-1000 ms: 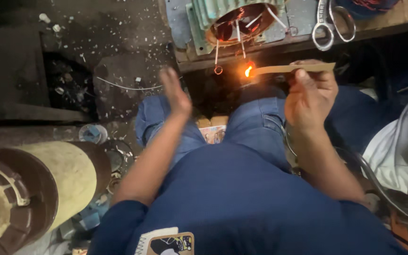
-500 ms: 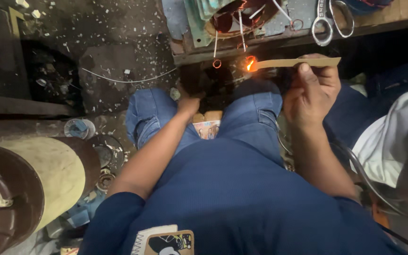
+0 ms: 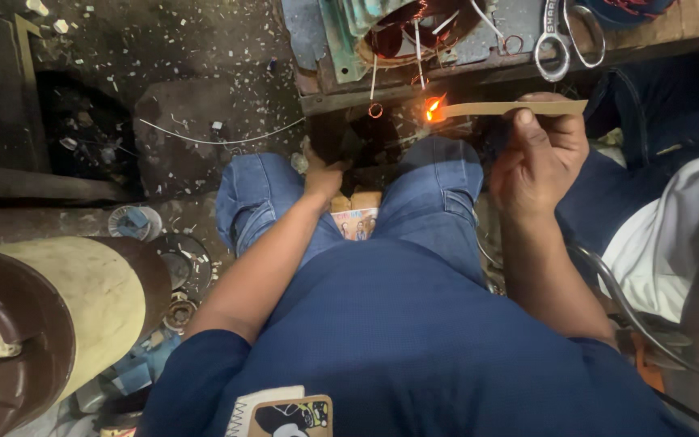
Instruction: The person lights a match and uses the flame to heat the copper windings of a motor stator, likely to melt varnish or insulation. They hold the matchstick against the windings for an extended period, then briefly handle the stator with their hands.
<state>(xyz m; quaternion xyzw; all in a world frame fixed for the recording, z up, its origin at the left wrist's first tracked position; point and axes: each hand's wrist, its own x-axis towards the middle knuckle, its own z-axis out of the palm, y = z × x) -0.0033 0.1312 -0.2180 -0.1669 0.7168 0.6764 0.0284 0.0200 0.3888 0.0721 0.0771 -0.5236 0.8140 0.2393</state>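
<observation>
The head camera looks down on a seated person in blue jeans and a dark blue shirt, knees under the edge of a workbench (image 3: pixel 689 28). The right hand (image 3: pixel 540 154) pinches a thin tan strip (image 3: pixel 511 108) between thumb and fingers, holding it nearly level with its far end alight; the small orange flame (image 3: pixel 433 107) burns just below the bench edge, close to a hanging wire with a small loop (image 3: pixel 375 110) at its tip. That wire drops from the copper windings of a green motor housing (image 3: pixel 402 28) lying on the bench. The left hand (image 3: pixel 327 174) is down between the knees, beside a dark object in the shadow under the bench; whether it is gripping that object or only resting against it cannot be told from here. To heat the wire end well, it seems best to keep the strip steady and level so the flame sits right under the loop, with the fingers kept back at the unlit end and the strip fed forward as it burns down. The flame lies well to the left of the right hand, a strip's length away, and above and to the right of the left hand. Scissors (image 3: pixel 568 36) rest on the bench above the right hand, and a cream-coloured cylinder (image 3: pixel 82 307) lies on the floor to the left.
</observation>
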